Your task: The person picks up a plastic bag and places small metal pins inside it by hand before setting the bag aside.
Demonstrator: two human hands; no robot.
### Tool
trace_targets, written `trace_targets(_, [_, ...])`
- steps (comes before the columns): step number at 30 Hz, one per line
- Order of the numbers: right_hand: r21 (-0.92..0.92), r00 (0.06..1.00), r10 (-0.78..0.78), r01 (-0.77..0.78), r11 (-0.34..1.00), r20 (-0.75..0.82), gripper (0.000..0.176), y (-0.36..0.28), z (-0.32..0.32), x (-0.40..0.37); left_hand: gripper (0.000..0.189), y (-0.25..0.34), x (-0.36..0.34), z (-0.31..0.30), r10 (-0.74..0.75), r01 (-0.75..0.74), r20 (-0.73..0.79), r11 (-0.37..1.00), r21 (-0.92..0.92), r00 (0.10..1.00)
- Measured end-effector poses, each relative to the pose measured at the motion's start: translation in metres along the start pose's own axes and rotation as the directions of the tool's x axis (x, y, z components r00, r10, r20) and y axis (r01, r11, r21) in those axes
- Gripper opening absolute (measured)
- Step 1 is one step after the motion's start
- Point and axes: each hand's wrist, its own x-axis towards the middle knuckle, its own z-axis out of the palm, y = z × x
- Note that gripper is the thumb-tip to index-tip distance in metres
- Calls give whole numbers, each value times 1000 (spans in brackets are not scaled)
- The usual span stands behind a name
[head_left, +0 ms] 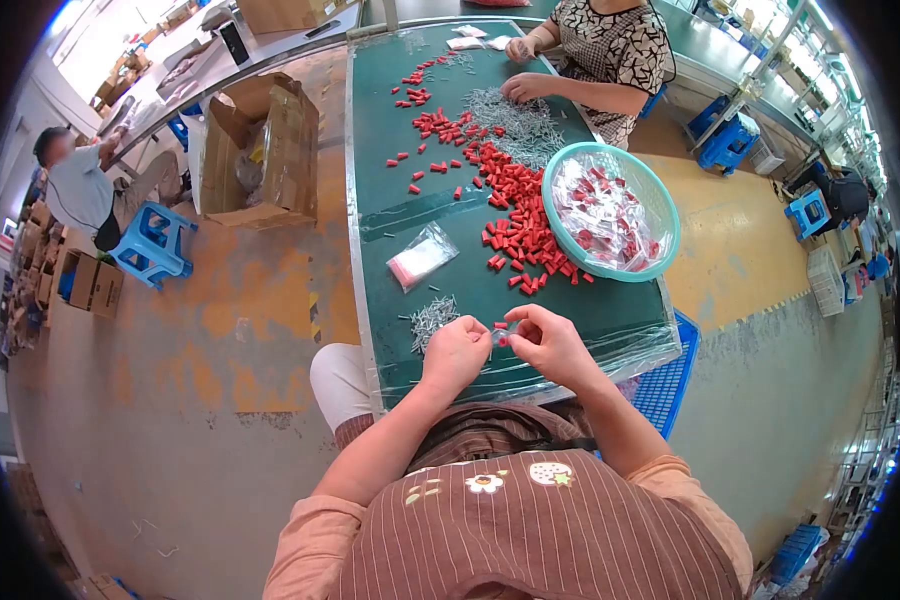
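Observation:
At the near end of the green table, my left hand (456,354) and my right hand (552,346) are close together, fingers pinched. Between them is a small clear plastic bag (499,337) with red in it; both hands appear to grip its edges. Just left of my left hand lies a small pile of grey metal screws or nails (434,323). Beyond it rests a clear packet of white and pink bags (423,258). Past my right hand spreads a heap of red plastic caps (518,215). A teal basket (674,228) full of filled clear bags stands at the table's right edge.
Across the green table (385,110), a co-worker (620,60) handles a larger pile of grey metal pieces (520,128). A cardboard box (295,165) and a blue stool (155,243) stand left. A blue crate (667,380) is below the right edge.

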Motion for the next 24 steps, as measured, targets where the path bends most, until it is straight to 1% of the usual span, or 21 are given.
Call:
trace_targets(3, [-16,996,-57,56,998,-62,21,0,1,-1,25,0,2,-1,-43,44,44,999,-10,998])
trace_targets(6, [44,986,-115,121,992,-121,15,7,6,1,25,-3,6,1,-80,82,80,996,-22,994])
trace_targets(9, [33,960,-239,246,969,-145,12,6,7,1,24,-6,7,4,-19,18,32,999,36,999])
trace_targets(12, [-132,913,-391,375,917,-118,13,12,11,7,22,0,4,3,-12,12,45,1000,19,999])
trace_targets(15, [-358,846,-532,486,797,-34,13,15,10,9,23,2,2,2,-1,2,49,1000,-24,999])
trace_targets(18, [-387,815,-577,515,765,-56,11,7,6,6,24,-3,3,1,-5,6,39,1000,-27,999])
trace_targets(21, [-335,907,-379,304,892,-185,10,14,5,6,23,-9,7,1,-18,18,0,1000,-25,1000])
trace_targets(22, [-372,961,-245,183,910,-127,9,16,5,4,23,-9,8,-1,-19,19,-1,999,-37,1000])
trace_targets(24, [-528,966,-256,203,825,-29,15,29,14,1,22,-9,8,-4,-20,20,-2,998,-64,1000])
